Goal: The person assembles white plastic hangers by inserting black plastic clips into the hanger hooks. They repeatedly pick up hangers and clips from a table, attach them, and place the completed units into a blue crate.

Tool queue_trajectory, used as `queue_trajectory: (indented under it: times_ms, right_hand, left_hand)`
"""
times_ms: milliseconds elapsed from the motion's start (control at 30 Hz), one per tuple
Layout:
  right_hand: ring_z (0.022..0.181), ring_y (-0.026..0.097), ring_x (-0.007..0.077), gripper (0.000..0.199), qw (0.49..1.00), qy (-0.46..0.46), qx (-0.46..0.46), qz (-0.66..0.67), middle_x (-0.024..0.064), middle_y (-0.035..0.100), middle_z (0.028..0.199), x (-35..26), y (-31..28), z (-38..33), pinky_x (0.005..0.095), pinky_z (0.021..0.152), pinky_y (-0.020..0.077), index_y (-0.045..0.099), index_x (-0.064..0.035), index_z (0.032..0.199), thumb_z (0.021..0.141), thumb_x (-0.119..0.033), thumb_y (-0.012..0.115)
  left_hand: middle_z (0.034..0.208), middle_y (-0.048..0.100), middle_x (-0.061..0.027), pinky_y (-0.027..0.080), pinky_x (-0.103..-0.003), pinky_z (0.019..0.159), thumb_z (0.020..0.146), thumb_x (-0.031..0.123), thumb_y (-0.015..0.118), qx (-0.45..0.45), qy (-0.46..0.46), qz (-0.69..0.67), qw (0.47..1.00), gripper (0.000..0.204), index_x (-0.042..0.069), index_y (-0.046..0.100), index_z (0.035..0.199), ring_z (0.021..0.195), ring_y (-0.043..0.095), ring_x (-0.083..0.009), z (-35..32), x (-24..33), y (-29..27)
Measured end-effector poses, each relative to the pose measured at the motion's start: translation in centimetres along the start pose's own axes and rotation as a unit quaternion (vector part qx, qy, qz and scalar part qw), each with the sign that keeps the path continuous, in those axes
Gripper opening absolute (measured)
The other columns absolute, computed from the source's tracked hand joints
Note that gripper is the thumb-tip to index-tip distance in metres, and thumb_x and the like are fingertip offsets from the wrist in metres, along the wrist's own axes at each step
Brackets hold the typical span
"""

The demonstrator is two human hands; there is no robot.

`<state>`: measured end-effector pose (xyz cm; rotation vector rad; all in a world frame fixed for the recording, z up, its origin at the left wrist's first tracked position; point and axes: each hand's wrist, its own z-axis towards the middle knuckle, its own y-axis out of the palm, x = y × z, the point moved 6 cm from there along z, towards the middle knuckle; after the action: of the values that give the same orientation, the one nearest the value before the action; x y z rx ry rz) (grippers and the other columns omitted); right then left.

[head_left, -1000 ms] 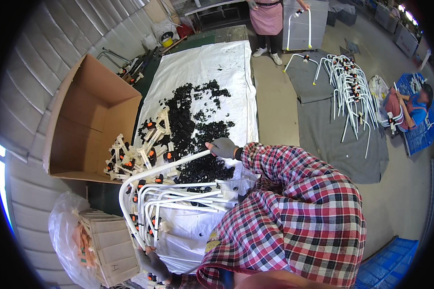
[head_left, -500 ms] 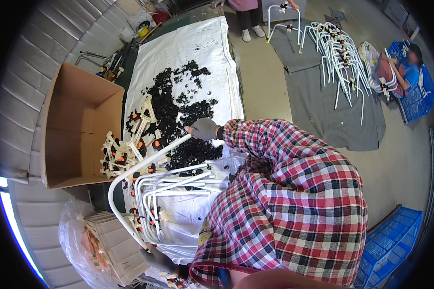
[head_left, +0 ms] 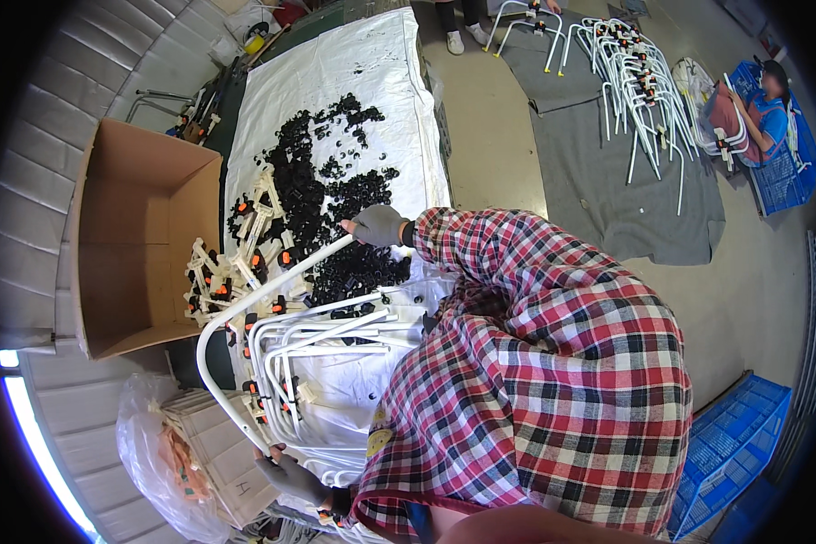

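Observation:
A bent white tube (head_left: pixel 202 352), shaped like a wide U, is held up between my two gloved hands. My right hand (head_left: pixel 376 226), in a grey fingerless-type glove, is closed on its far end, above the black pieces. At the near end, my left hand (head_left: pixel 290 477) grips the tube with the fingertips by the table's front left. Beneath and beside it lie several more bent white tubes (head_left: pixel 335 348) on the white sheet, some with black and orange fittings. Cream plastic parts with black and orange fittings (head_left: pixel 245 266) are heaped beyond the held tube.
Small black plastic pieces (head_left: pixel 299 168) spread over the white-sheeted table (head_left: pixel 372 54). An open cardboard box (head_left: pixel 150 245) stands at left, a plastic-wrapped carton (head_left: pixel 213 453) below it. White tube frames (head_left: pixel 630 82) lie on grey cloth; blue crates (head_left: pixel 730 444) and a seated co-worker (head_left: pixel 771 118) are at right.
The scene has shifted slightly upward and left in the picture. Both my hands keep hold of the white tube in nearly the same pose.

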<state>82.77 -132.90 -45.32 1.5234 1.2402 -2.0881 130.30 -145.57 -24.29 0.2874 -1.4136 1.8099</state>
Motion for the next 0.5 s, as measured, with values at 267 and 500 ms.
queue_trajectory:
  times_ms: [267,500]
  right_hand:
    - [0.062,0.064,0.0329,0.065,1.0,0.006,-0.008,-0.012,0.0078,0.063,0.06,0.7,0.4,0.2,0.0439,0.063,0.0481,0.068,-0.0131,0.066,0.099,-0.057,0.034]
    - [0.052,0.059,0.0293,0.067,1.0,-0.01,0.013,-0.017,0.0065,0.056,0.05,0.4,0.3,0.2,0.0419,0.057,0.0461,0.064,-0.0134,0.057,0.099,-0.057,0.034]
  left_hand:
    - [0.074,0.054,-0.0002,0.03,-0.028,0.052,0.101,0.018,0.047,-0.006,-0.011,-0.016,1.0,0.023,-0.002,0.059,0.101,0.057,0.038,-0.0086,-0.6,1.7,0.1]
    - [0.075,0.054,-0.0012,0.032,-0.028,0.053,0.1,0.02,0.049,-0.003,-0.021,-0.006,1.0,0.025,-0.003,0.058,0.103,0.06,0.04,-0.0094,0.3,-0.4,0.3]
